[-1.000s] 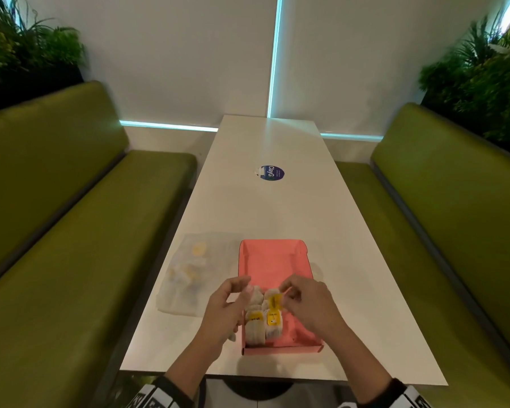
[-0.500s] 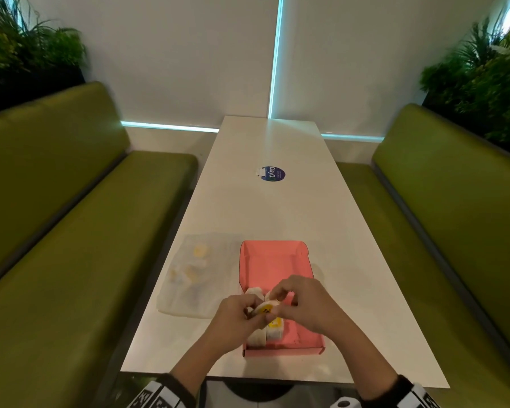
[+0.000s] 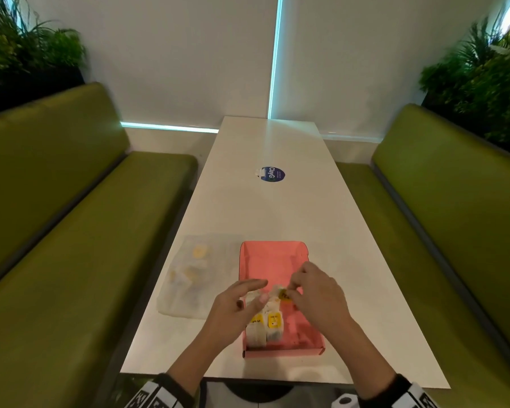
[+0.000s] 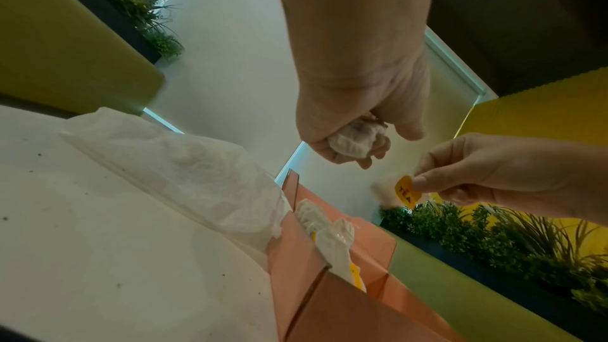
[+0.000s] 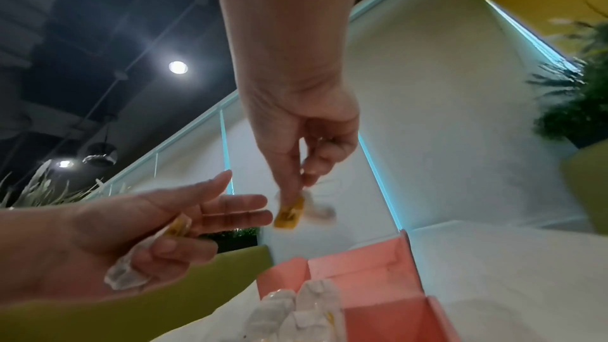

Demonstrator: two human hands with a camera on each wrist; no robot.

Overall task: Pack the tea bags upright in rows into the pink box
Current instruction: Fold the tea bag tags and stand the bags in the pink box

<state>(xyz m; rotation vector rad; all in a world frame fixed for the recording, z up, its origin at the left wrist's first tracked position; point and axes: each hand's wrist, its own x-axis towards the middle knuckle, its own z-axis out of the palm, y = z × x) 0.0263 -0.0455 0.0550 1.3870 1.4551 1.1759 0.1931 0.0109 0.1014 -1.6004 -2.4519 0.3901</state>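
The pink box lies open on the white table. Several tea bags with yellow tags stand upright in its near left corner. Both hands hover just above them. My left hand holds a crumpled tea bag in its curled lower fingers, while the index and middle fingers stretch out straight. My right hand pinches another tea bag by its yellow tag, also seen blurred in the right wrist view. The far half and right side of the box show bare pink floor.
A clear plastic bag with more tea bags lies left of the box, close to the table's left edge. A round blue sticker sits farther up the table. Green benches flank both sides.
The two hands, pressed together over the standing bags half a second ago, have come apart. The right hand drew its tea bag up and rightward, and the left index and middle fingers straightened.
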